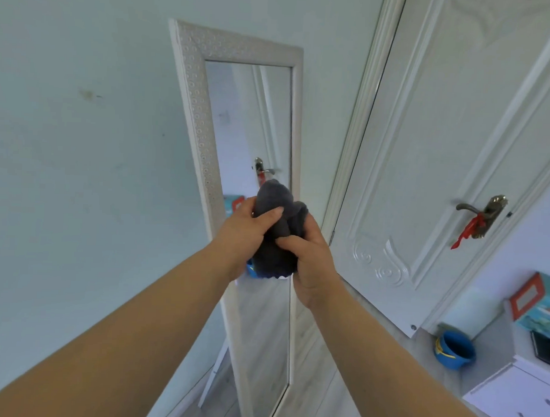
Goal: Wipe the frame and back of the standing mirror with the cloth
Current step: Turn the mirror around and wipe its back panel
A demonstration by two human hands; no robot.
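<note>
cloth (277, 230): dark grey, soft knit-looking fabric, bunched into a tall lump; top peak pokes up above both sets of fingers, lower end hangs below the thumbs; held in front of the mirror glass, whether it touches the glass cannot be told
left hand (244, 235): fingers curled and pressed together around the cloth's left side, thumb laid flat across its front; forearm bare, stretched forward and up from bottom left
right hand (309, 256): fingers wrapped behind the cloth's right side, thumb hooked into a fold at the front; forearm bare, reaching in from bottom right, wrist slightly bent
hands together: both clamp the same lump, thumbs near each other, cloth between them
mirror (242, 45): tall narrow rectangle, white frame with embossed ring pattern on the left and top bars, plainer right bar; stands beyond the fingertips, tilted; rear support leg shows low at left
glass (258, 120): smooth, reflects a door and lever handle just above the cloth's peak
wall (83, 139): pale, matte, small stain, left of the left hand
door (441, 151): white, moulded panels with scroll relief, right of the right hand
handle (482, 215): brass-tone lever, red ribbon tied on
bucket (454, 350): blue, round, on the floor low right
</note>
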